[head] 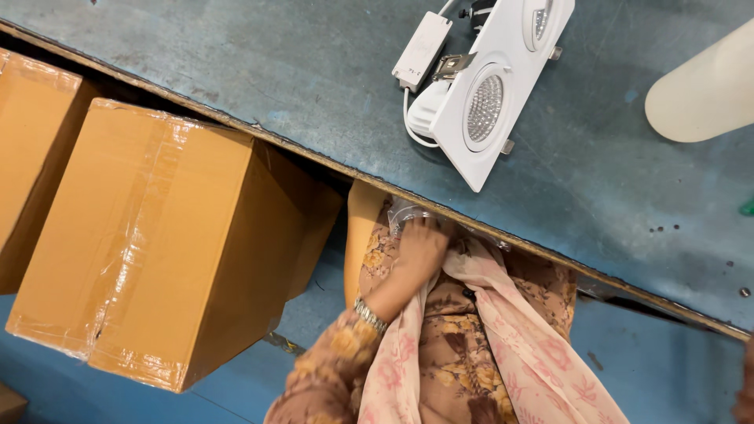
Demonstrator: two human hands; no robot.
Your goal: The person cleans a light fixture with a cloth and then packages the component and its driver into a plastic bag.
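My left hand [422, 248] reaches down below the table's front edge [314, 153], in front of my lap. Its fingers are curled on a crumpled clear plastic bag [405, 213] that is partly hidden under the edge. The wrist wears a metal bracelet [369, 315] and a floral sleeve. On the blue-grey table top lies a white twin-lamp downlight fixture [491, 94], tilted, with a white driver box [422, 49] wired to it. My right hand is out of sight; only a sliver of fabric shows at the lower right border.
Two taped brown cardboard boxes [157, 243] [27, 149] stand on the blue floor to the left, under and beside the table. A cream rounded object [703, 86] lies at the table's top right. A pink patterned scarf [510, 338] hangs over my lap.
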